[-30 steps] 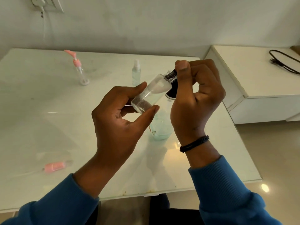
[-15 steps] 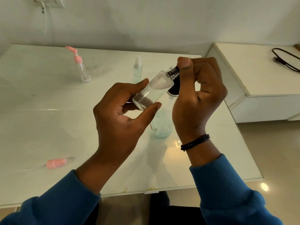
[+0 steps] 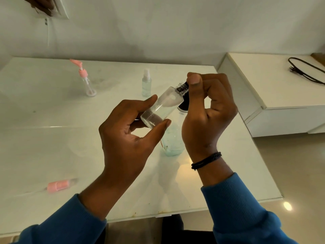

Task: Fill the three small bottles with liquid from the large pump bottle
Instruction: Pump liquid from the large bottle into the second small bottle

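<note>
left hand (image 3: 126,138) fingers pinch the base of a tilted clear small bottle (image 3: 162,107) | right hand (image 3: 207,113) fingers curled round its black neck end | both above the large bottle (image 3: 173,141) on the counter (image 3: 52,138) | pink pump bottle (image 3: 86,80), spray bottle (image 3: 146,82) stand behind

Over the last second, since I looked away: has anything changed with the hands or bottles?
Nothing visibly changed. The left hand still holds the tilted clear bottle by its base, the right hand still pinches its neck. The other bottles on the table stayed put.
</note>
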Demonstrator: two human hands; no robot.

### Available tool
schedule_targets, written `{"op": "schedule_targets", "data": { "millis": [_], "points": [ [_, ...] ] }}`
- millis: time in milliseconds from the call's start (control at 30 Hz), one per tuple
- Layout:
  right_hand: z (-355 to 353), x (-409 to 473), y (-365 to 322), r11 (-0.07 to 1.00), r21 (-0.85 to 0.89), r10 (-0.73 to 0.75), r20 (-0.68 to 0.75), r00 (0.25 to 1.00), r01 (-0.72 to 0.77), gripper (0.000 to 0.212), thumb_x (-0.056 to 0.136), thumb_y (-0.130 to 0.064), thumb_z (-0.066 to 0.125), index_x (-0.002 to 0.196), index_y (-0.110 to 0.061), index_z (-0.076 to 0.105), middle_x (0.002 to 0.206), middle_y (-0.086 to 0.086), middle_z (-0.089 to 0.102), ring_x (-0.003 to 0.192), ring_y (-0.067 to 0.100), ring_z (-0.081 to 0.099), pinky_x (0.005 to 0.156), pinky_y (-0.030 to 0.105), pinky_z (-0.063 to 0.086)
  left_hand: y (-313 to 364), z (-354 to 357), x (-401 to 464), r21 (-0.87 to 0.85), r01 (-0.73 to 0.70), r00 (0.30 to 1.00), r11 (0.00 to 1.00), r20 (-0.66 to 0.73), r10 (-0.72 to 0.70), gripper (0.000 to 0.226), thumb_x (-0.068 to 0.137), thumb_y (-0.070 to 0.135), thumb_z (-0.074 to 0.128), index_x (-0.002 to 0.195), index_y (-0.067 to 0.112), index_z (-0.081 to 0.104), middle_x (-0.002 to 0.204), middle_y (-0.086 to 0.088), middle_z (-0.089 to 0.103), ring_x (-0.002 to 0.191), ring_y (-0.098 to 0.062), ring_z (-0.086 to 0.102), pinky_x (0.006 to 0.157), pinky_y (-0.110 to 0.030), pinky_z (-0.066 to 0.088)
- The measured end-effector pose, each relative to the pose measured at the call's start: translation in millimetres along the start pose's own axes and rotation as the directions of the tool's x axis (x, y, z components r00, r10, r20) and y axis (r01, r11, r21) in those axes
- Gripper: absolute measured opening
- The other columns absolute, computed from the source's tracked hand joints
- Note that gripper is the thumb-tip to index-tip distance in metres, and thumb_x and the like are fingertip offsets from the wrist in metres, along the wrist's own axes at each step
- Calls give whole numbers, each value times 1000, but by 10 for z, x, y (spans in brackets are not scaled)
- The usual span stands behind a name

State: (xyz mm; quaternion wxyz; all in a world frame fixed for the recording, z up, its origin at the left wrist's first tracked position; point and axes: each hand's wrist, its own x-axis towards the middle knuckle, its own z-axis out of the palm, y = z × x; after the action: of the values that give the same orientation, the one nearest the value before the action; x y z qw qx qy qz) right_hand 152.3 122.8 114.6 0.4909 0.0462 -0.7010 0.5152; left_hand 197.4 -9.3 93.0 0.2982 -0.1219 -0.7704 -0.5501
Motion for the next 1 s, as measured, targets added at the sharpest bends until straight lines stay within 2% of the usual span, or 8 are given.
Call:
{"op": "schedule_targets", "data": {
  "millis": [100, 233, 433, 600, 767, 1000],
  "points": [
    [-13, 57, -7, 999, -17, -29, 1, 1000, 29, 27, 95, -2, 65, 71, -14, 64, 76, -6, 58, 68, 27, 53, 61, 50, 42, 10, 3, 13, 1, -13, 1000, 1000, -6, 13, 44, 82, 17, 87, 121, 12, 67, 106, -1, 69, 97, -8, 68, 84, -14, 55],
    [16, -3, 8, 1000, -10, 0, -3, 1000, 0, 25, 96, -1, 65, 71, -6, 66, 77, -5, 60, 69, 25, 55, 60, 49, 43, -8, 8, 1, 26, -15, 1000, 1000, 0, 15, 44, 83, 19, 87, 121, 16, 65, 108, 5, 67, 98, -3, 66, 84, -11, 54],
    [-6, 49, -17, 999, -39, -31, -3, 1000, 31, 26, 96, -5, 64, 73, -19, 61, 76, -9, 57, 70, 21, 52, 62, 50, 41, 1, 1, 8, -4, -18, 1000, 1000, -3, 18, 44, 82, 16, 87, 121, 12, 66, 107, 1, 68, 96, -7, 67, 85, -15, 56],
    [15, -16, 12, 1000, -9, -20, -8, 1000, 20, 24, 96, -2, 63, 73, -5, 67, 79, -6, 60, 71, 22, 56, 60, 50, 43, -7, 5, 9, 12, -12, 1000, 1000, -5, 12, 44, 83, 19, 87, 121, 15, 66, 108, 4, 67, 97, -5, 67, 85, -13, 55],
    [-4, 51, -16, 998, -46, -33, -3, 999, 32, 27, 96, -5, 64, 72, -18, 61, 76, -10, 56, 70, 18, 50, 62, 50, 40, 3, 7, 12, -11, -19, 1000, 1000, -6, 19, 44, 82, 15, 88, 121, 11, 67, 106, -1, 68, 97, -9, 68, 84, -16, 57],
    [19, 2, -10, 1000, -20, -8, -11, 1000, 8, 24, 96, -4, 63, 74, -16, 63, 78, -9, 57, 71, 25, 54, 61, 53, 42, -10, 13, 3, -7, -15, 1000, 1000, -10, 15, 43, 82, 16, 87, 121, 12, 67, 105, -1, 69, 95, -9, 68, 84, -17, 57]
  ]
}}
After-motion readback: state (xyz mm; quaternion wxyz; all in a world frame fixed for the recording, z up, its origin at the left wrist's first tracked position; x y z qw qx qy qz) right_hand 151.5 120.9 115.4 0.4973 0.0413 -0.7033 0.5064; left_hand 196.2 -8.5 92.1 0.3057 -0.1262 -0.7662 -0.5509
